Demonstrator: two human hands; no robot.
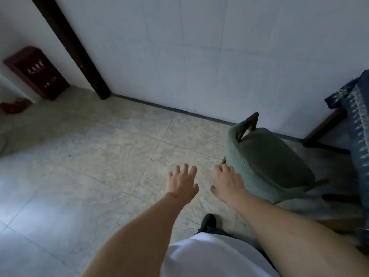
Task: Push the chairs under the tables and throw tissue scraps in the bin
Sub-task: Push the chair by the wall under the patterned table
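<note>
A green upholstered chair (267, 162) with a curved back and dark wooden frame stands at the right, its seat facing a table (359, 124) covered by a blue patterned cloth. My right hand (227, 181) lies flat against the outside of the chair's backrest, fingers spread and touching the fabric. My left hand (182, 182) hovers over the tiled floor just left of the chair, fingers apart, holding nothing. No tissue scraps or bin show in this view.
A white wall (199, 56) runs behind the chair, with a dark door frame (71, 47) to the left. A dark red box (36, 72) leans at the far left. Pale floor tiles (89, 156) spread across the left. My black shoe (207, 221) is below my hands.
</note>
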